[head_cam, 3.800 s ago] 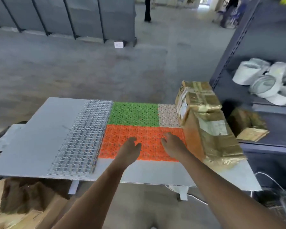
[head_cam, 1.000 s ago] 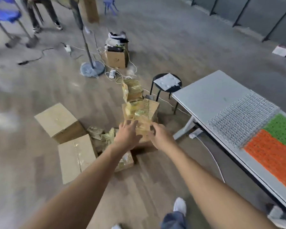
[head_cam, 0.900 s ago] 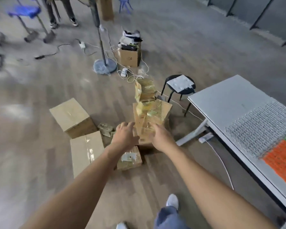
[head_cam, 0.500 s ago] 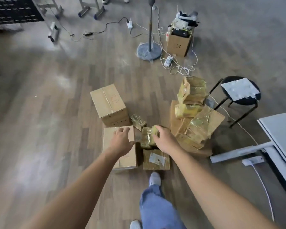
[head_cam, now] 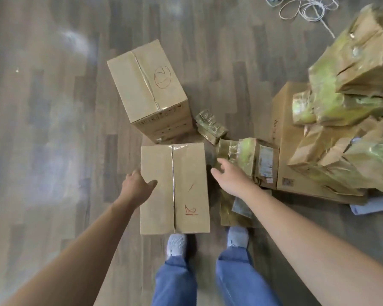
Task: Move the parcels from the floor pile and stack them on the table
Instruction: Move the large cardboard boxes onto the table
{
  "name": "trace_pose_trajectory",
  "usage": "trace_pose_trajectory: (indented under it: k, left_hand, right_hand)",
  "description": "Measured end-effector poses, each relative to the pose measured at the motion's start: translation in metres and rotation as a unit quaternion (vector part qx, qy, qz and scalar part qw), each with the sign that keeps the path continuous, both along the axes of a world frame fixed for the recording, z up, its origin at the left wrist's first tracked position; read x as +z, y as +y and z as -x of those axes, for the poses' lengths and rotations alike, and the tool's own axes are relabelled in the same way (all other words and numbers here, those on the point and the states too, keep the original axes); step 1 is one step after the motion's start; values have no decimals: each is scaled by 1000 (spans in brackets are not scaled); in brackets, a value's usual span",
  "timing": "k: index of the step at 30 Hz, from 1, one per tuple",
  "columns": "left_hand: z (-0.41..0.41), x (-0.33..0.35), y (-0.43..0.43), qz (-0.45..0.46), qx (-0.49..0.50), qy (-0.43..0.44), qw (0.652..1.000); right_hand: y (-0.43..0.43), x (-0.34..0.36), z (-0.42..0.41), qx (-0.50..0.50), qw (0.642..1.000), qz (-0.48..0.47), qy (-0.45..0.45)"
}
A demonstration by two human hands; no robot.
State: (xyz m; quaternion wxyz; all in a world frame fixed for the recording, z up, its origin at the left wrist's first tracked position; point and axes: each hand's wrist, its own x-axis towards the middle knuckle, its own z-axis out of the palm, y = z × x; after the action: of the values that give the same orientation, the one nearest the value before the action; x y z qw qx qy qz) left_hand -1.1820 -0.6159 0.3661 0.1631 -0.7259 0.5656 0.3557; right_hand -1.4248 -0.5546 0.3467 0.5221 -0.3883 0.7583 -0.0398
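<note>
Wood floor, head view: flat box, upright box and taped parcels all lie here. Left hand, fingers apart, touches the flat box's left edge. Right hand, fingers apart, holds nothing beside it. Bench unseen; this lift is not yet begun.

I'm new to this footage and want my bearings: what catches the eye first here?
A flat cardboard box with red scribbles lies centre frame, the left hand at its left edge and the right hand reaching in beside its right edge. Behind it stands a taller box with a circled red mark. At the right rises a heap of tape-wrapped parcels.
</note>
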Motion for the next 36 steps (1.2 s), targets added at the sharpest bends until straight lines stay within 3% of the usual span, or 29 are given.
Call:
trace_pose_trajectory:
  k: [6, 9, 12, 14, 16, 20, 22, 31, 36]
  left_hand:
    - [-40, -129, -15, -45, 140, 54, 988]
    - [-41, -143, -11, -45, 232, 118, 964]
    - [-31, -125, -4, -25, 242, 140, 960]
    - [-27, -94, 1, 7, 214, 147, 966]
    - [-10, -11, 1, 38, 161, 163, 973]
    - [17, 45, -20, 66, 109, 217, 968]
    - [40, 101, -14, 67, 57, 251, 964]
    - [204, 329, 38, 130, -143, 366, 910]
    - [301, 421, 114, 134, -252, 430, 857]
  right_hand:
    - [-36, -122, -17, -37, 999, -32, -10]
    - [-42, -137, -32, -77, 995, -42, -53]
    - [-38, -115, -37, -136, 989, -31, -55]
    - [-33, -75, -27, -131, 991, -7, -14]
    - [-14, 8, 1, -143, 989, 20, 40]
    - [-5, 78, 32, -185, 981, 52, 18]
    - [20, 151, 50, -245, 966, 77, 45]
    - [175, 383, 140, -431, 850, 204, 225]
    - [290, 466, 187, -540, 772, 249, 223]
